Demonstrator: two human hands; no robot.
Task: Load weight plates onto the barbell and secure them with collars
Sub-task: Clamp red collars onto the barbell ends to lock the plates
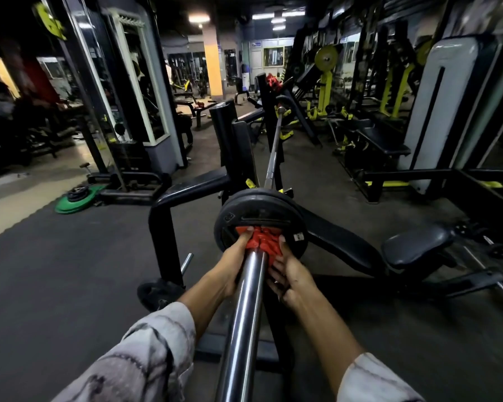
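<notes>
The step in hand is judged to be the seating of the red collar [262, 242] against the black weight plate [260, 219] on the near sleeve of the barbell [246, 309]. For this to be done well, the collar should be pushed flush to the plate's face, so that no gap is left, and its clamp should be closed only once it sits square on the sleeve; whether the clamp is already locked cannot be told.

The collar is held from both sides. The left hand [235, 261] is curled round it from about 9 o'clock, with fingertips reaching its far edge near the plate. The right hand [288, 275] is wrapped on it from about 4 o'clock, with fingers bent against its underside. The grip is narrow, both hands being pressed close to the sleeve.

Relative to the grip, the plate is found just beyond, at 12 o'clock, touching or nearly touching the collar. The bare sleeve runs back towards 6 o'clock between the forearms. The bar's far end is seen at 12 o'clock, resting on the rack [266, 91].
</notes>
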